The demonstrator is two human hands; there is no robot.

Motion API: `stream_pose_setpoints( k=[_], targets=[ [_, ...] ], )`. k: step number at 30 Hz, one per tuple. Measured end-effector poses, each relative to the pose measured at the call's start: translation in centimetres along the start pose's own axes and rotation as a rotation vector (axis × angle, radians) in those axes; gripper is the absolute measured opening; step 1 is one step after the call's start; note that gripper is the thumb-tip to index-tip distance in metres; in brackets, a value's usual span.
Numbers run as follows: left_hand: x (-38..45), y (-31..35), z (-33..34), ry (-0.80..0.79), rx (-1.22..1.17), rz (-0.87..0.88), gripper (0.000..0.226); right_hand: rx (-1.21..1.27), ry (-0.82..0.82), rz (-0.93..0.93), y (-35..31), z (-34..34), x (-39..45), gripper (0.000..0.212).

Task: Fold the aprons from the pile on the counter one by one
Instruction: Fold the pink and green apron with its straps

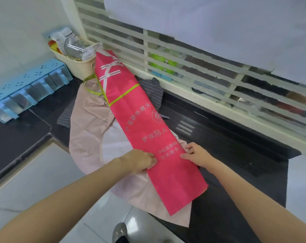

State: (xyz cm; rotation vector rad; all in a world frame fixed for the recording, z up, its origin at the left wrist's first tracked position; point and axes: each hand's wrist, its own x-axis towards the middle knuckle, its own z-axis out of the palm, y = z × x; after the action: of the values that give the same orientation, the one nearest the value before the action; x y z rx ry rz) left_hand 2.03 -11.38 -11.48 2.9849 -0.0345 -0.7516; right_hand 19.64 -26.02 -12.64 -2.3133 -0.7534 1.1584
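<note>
A bright pink apron (140,123) with white printed characters and green trim lies folded into a long narrow strip, running from the far basket toward me on the black counter (236,172). My left hand (140,161) pinches its left edge near the lower printed lines. My right hand (195,154) rests on its right edge with thumb and fingers laid on the cloth. Under the strip lies a pale pink apron (90,127), and beneath that a dark striped apron (153,90). The pale one hangs over the counter's front edge.
A cream basket (78,64) with jars and packets stands at the back left. A blue rack of small drawers (25,88) sits left of the pile. A slatted window (192,67) runs behind the counter. Tiled floor (43,181) lies below.
</note>
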Motion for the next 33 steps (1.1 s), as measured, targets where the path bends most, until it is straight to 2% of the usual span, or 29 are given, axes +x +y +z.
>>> stream_pose_setpoints(
  k=[2, 4, 9, 11, 14, 15, 17, 18, 20, 22, 23, 24, 26, 28, 30, 32, 33],
  targets=[
    [0.0, 1.6, 0.2, -0.024, -0.014, -0.046, 0.017, -0.016, 0.005, 0.016, 1.1, 0.0, -0.6, 0.042],
    [0.0, 3.0, 0.9, -0.043, -0.024, -0.073, 0.019, 0.012, -0.034, 0.044, 1.9, 0.2, -1.1, 0.037],
    [0.1, 5.4, 2.2, 0.018, 0.003, -0.182, 0.026, 0.286, -0.125, 0.125, 3.3, 0.1, -1.7, 0.027],
    [0.0, 5.9, 3.0, 0.120, -0.030, -0.237, 0.023, 0.346, -0.154, 0.154, 3.7, 0.2, -1.8, 0.026],
    [-0.2, 5.9, 5.3, 0.350, 0.029, -0.169, 0.011, 0.312, -0.139, 0.091, 4.4, 0.5, -1.8, 0.023],
    [-0.3, 5.8, 6.2, 0.385, 0.061, -0.157, 0.011, 0.198, -0.097, 0.021, 4.6, 0.4, -1.9, 0.025],
    [-0.3, 6.2, 6.8, 0.367, 0.054, -0.172, 0.011, -0.223, 0.049, -0.173, 5.1, 0.1, -2.3, 0.036],
    [-0.3, 6.4, 6.5, 0.344, 0.013, -0.170, 0.014, -0.457, 0.133, -0.320, 5.3, -0.2, -2.6, 0.045],
    [0.3, 7.0, 5.7, 0.224, -0.025, -0.216, 0.024, -0.851, 0.253, -0.730, 6.2, -0.8, -2.6, 0.076],
    [0.7, 7.2, 4.9, 0.123, -0.010, -0.258, 0.031, -1.073, 0.305, -0.977, 7.5, -1.2, -2.2, 0.104],
    [0.8, 7.5, 4.6, 0.112, -0.013, -0.255, 0.032, -1.120, 0.293, -1.021, 8.0, -1.4, -2.1, 0.107],
    [0.7, 7.7, 4.6, 0.096, -0.037, -0.270, 0.032, -1.144, 0.272, -1.051, 8.3, -1.6, -2.0, 0.105],
    [0.3, 7.7, 4.7, 0.250, -0.066, -0.244, 0.025, -1.144, 0.200, -1.120, 8.8, -1.7, -1.9, 0.092],
    [-0.3, 8.0, 5.4, 0.380, -0.119, -0.232, 0.016, -1.141, 0.167, -1.180, 9.4, -1.6, -1.7, 0.071],
    [-0.8, 8.1, 5.5, 0.416, -0.407, -0.308, 0.010, -1.077, 0.116, -1.140, 9.7, -1.4, -1.5, 0.052],
    [-1.4, 8.0, 5.3, 0.293, -0.833, -0.413, 0.012, -0.775, 0.027, -0.974, 8.6, -1.0, -1.9, 0.028],
    [-1.7, 7.8, 5.3, 0.272, -1.017, -0.426, 0.021, -0.590, -0.025, -0.816, 7.4, -0.9, -2.0, 0.018]
  ],
)
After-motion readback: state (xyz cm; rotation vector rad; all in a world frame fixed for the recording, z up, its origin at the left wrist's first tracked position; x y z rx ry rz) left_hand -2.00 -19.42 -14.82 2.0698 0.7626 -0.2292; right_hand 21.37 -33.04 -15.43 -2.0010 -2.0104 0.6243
